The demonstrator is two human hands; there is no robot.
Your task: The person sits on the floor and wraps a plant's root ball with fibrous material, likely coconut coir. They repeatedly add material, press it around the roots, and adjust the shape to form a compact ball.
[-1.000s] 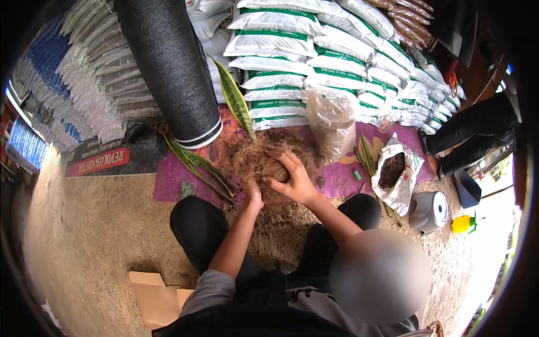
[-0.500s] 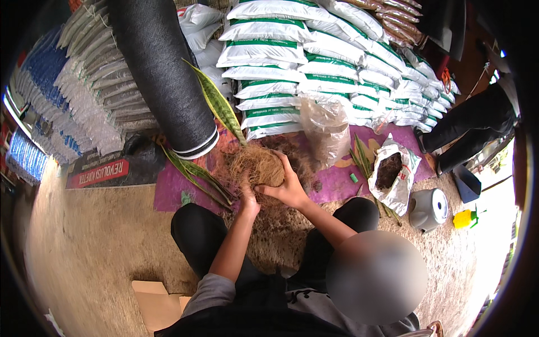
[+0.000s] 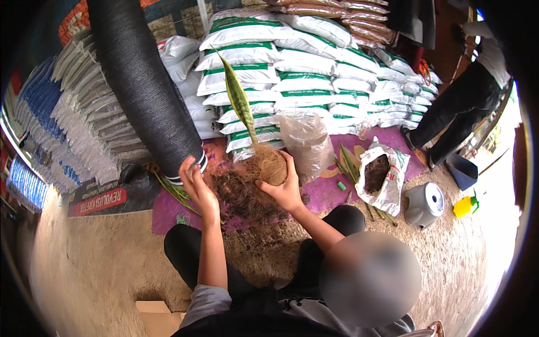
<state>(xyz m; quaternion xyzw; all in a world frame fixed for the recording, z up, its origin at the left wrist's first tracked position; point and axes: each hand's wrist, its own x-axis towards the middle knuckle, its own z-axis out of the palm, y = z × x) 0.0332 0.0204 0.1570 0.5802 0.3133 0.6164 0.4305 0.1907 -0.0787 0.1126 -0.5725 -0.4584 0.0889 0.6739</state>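
My right hand (image 3: 285, 190) grips a round brown ball of coconut fibre (image 3: 267, 164) from its right side, thumb at the front. A single snake plant leaf (image 3: 239, 102), green with yellow edges, rises from the top of the ball, leaning left. Apart from the ball, my left hand (image 3: 202, 194) is raised at the left with its fingers spread, holding nothing. Below both hands lies a heap of loose dark fibre (image 3: 236, 196) on a purple sheet (image 3: 168, 216). More snake plant leaves (image 3: 175, 190) lie partly behind my left hand.
A black roll (image 3: 140, 78) leans at the left. White-and-green sacks (image 3: 241, 81) are stacked behind. A clear bag (image 3: 306, 146), an open white sack of dark soil (image 3: 394, 168), a grey pot (image 3: 425, 205) and a yellow bottle (image 3: 463, 206) stand rightward. Another person's legs (image 3: 463, 112) are at far right.
My left hand has let go of the fibre ball and moved left, fingers spreading. The right hand keeps hold of the ball, and the leaf now stands more upright. The view has shifted slightly.
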